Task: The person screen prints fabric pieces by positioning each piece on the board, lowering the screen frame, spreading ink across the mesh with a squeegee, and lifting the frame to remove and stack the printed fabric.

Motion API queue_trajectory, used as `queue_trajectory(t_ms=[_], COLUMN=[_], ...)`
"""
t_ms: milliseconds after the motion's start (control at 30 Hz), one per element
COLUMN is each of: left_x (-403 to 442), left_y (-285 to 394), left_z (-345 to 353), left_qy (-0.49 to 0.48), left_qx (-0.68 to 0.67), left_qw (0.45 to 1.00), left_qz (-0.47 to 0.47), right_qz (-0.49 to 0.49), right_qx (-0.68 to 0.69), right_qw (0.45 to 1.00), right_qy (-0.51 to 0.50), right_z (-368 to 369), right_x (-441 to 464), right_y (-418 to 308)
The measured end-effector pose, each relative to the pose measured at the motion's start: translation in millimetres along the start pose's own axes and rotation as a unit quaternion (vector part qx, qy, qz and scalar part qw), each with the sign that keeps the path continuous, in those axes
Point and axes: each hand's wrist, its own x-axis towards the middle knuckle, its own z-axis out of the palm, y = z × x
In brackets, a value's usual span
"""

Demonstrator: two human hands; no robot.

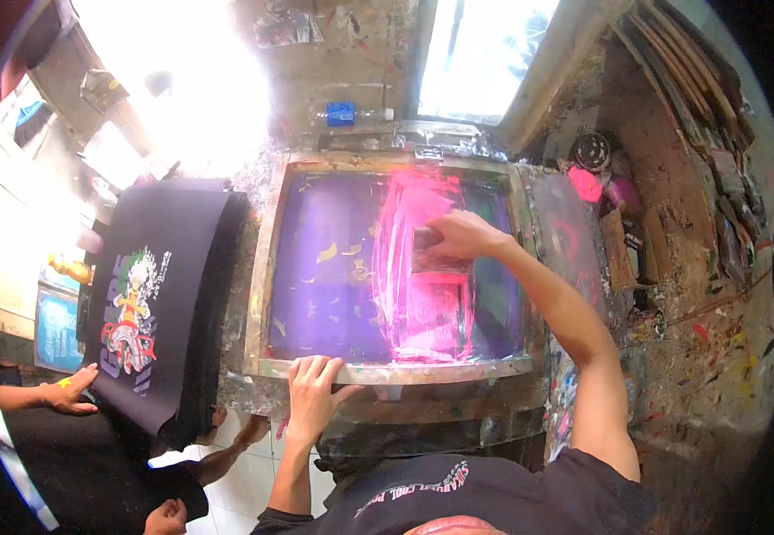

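Observation:
A wooden-framed printing screen (262, 267) with purple mesh lies before me. Bright pink ink (418, 330) streaks down its middle and right-of-middle part. My right hand (458, 234) grips a brown squeegee (431, 261) against the mesh, in the pink area. At the near edge of the frame, my left hand (314, 379) has its fingers hooked over the wood, with the thumb out to the side. The squeegee's lower edge meets the ink; part of its handle is hidden by my fingers.
Left of the screen is a thick stack of black printed fabric (159, 232), with another person's hand (70, 390) at its near corner. A plastic bottle (342, 113) lies beyond the screen. Cardboard pieces (627, 245) and a pink lump (585, 185) are at the right.

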Motion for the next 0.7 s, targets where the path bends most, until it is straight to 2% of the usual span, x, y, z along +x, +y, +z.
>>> queue_trajectory(t_ms=[33, 100, 133, 233, 333, 467, 533, 700], left_x=[-1.3, 0.2, 0.7, 1.7, 5.7, 3.8, 3.4, 2.0], left_y=[0.3, 1.2, 1.6, 5.4, 3.4, 4.4, 3.0, 6.5], left_z=[-2.2, -2.8, -3.1, -5.7, -6.4, -6.4, -8.1, -9.7], left_qy=[-0.015, -0.028, -0.031, -0.043, -0.041, -0.037, -0.044, -0.022], left_qx=[0.002, 0.01, 0.011, 0.013, 0.012, -0.004, -0.002, 0.009], left_qw=[1.0, 1.0, 0.999, 0.999, 0.999, 0.999, 0.999, 1.0], left_qz=[0.001, -0.002, -0.005, -0.002, -0.005, -0.013, -0.017, 0.017], right_qz=[-0.016, 0.013, -0.018, 0.065, 0.039, 0.012, 0.006, -0.009], right_qx=[0.02, -0.004, -0.086, -0.097, -0.075, -0.092, -0.04, -0.026], right_qw=[0.999, 0.999, 0.985, 0.981, 0.983, 0.983, 0.988, 0.994], right_qy=[-0.028, 0.037, 0.146, 0.156, 0.163, 0.161, 0.149, 0.107], right_z=[9.2, -9.1, -8.1, -16.1, -10.3, 22.0, 32.2, 57.2], right_x=[-0.6, 20.0, 38.7, 75.8, 77.5, 30.4, -22.1, -139.0], right_y=[4.2, 5.3, 15.2, 29.2, 31.6, 8.1, -27.9, -118.5])
